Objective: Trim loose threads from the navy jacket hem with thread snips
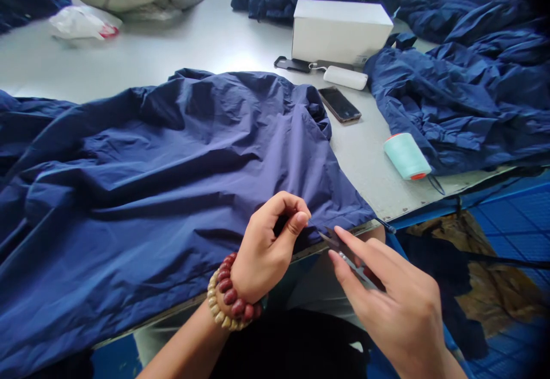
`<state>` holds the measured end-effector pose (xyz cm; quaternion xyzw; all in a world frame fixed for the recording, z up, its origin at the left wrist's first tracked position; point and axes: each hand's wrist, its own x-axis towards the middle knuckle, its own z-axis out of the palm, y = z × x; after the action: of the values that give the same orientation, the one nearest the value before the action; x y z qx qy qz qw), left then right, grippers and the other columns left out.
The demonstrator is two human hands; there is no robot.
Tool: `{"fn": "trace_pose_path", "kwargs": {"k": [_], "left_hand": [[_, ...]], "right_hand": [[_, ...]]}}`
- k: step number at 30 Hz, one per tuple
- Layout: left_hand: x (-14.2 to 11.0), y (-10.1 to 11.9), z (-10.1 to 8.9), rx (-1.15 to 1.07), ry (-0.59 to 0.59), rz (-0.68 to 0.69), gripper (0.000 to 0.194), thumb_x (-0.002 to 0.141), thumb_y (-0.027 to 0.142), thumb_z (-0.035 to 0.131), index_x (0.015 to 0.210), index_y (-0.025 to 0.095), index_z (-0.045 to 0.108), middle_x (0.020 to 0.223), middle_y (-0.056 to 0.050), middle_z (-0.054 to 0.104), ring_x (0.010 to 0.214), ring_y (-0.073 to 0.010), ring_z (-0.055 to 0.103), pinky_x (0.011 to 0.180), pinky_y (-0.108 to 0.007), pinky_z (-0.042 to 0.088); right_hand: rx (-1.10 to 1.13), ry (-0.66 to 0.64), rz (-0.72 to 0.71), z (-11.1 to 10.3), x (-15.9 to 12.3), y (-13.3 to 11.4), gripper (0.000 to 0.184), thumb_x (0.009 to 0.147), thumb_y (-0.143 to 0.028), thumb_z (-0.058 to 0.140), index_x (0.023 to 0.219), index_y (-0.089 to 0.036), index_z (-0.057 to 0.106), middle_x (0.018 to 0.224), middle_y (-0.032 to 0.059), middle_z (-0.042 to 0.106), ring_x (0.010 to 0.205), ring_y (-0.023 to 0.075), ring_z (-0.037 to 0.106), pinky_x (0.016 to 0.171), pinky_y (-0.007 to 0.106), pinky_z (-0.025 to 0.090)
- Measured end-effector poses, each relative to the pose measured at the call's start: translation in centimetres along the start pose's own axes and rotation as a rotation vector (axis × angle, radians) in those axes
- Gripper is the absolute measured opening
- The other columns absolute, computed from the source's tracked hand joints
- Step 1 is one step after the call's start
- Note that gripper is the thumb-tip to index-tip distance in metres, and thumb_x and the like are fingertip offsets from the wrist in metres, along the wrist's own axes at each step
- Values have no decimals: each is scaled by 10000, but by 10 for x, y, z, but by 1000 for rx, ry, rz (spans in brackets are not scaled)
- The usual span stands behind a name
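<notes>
A navy blue garment (206, 156) lies spread and wrinkled over the table, its hem at the near edge. Above that hem my left hand (270, 247), with two bead bracelets on the wrist, is closed with thumb and forefinger pinched together. Whatever is in the pinch is too small to make out. Just to its right, my right hand (395, 299) holds a pair of thread snips (339, 246) between thumb and fingers. Their blades are slightly apart and point toward my left hand. A dark cord end (385, 225) sticks out at the garment's right corner.
On the table (361, 144) are a phone (341, 104), a white stick-shaped device (345, 77), a white box (339, 31) and a mint thread cone (407, 156). More navy garments (464, 98) are heaped right and behind. Plastic bags (83, 22) lie back left. Blue crates (511, 218) stand below, right.
</notes>
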<state>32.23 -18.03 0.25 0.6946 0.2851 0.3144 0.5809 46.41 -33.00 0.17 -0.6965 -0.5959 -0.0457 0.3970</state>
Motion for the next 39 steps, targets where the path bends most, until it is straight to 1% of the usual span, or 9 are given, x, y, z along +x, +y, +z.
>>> {"fn": "trace_pose_path", "kwargs": {"k": [3, 7, 14, 19, 27, 33, 35, 37, 39], "left_hand": [[-1, 1, 0, -7, -21, 8, 228, 1098, 383, 606, 963, 202, 640, 881, -12, 643, 812, -146, 581, 778, -275, 468], [-1, 2, 0, -4, -36, 13, 231, 1100, 375, 604, 954, 199, 636, 868, -3, 633, 788, -133, 563, 747, -259, 456], [-2, 2, -1, 7, -49, 2, 225, 1099, 375, 603, 966, 198, 639, 870, -2, 625, 785, -134, 553, 734, -251, 454], [-2, 5, -1, 23, -59, 4, 241, 1092, 371, 607, 933, 193, 640, 847, -5, 614, 751, -135, 532, 707, -255, 442], [-1, 7, -2, 39, -71, 37, 232, 1089, 344, 606, 919, 191, 643, 849, -19, 624, 761, -143, 546, 714, -269, 449], [-3, 5, -2, -38, -77, 25, 234, 1090, 356, 616, 926, 191, 645, 865, -29, 619, 792, -153, 556, 736, -285, 456], [-3, 4, -3, -99, -63, 4, 229, 1086, 365, 629, 937, 192, 647, 869, -29, 620, 806, -156, 564, 753, -285, 464], [-2, 3, -4, -171, -25, -19, 225, 1075, 380, 650, 947, 195, 648, 871, -25, 623, 819, -156, 578, 781, -280, 481], [1, 3, -4, -212, 30, -49, 231, 1061, 396, 672, 947, 197, 646, 878, -22, 630, 833, -156, 595, 811, -274, 502]], "right_hand": [[-18, 3, -14, 1, 0, -3, 327, 1009, -138, 743, 1332, -90, 760, 746, -11, 638, 622, 115, 610, 639, 274, 506], [-33, 3, -23, 4, 1, -4, 320, 1009, -130, 742, 1324, -75, 759, 751, -6, 645, 623, 116, 612, 646, 279, 502], [-58, 2, -15, 10, 3, -2, 312, 1017, -157, 741, 1317, -71, 754, 846, 42, 730, 725, 153, 704, 743, 291, 548], [-64, -6, -13, 9, 4, -2, 320, 1018, -149, 737, 1331, -86, 744, 884, 55, 759, 759, 166, 730, 769, 293, 559], [-85, -1, -35, 12, 4, -2, 327, 1013, -130, 746, 1335, -76, 745, 894, 64, 776, 718, 156, 728, 736, 298, 548], [-56, -16, -61, 9, 3, -4, 335, 1009, -96, 731, 1343, -107, 744, 910, 56, 806, 667, 142, 722, 742, 282, 575], [-31, 13, -24, 8, 2, -3, 313, 1014, -132, 733, 1326, -134, 750, 984, 66, 827, 748, 163, 765, 780, 276, 605], [-11, 61, 61, 7, 0, 3, 296, 1036, -201, 715, 1327, -163, 749, 1103, 83, 837, 880, 199, 806, 848, 289, 637], [-7, 91, 132, 5, -1, 12, 333, 1069, -272, 667, 1384, -178, 721, 1214, 100, 825, 988, 229, 819, 897, 314, 657]]}}
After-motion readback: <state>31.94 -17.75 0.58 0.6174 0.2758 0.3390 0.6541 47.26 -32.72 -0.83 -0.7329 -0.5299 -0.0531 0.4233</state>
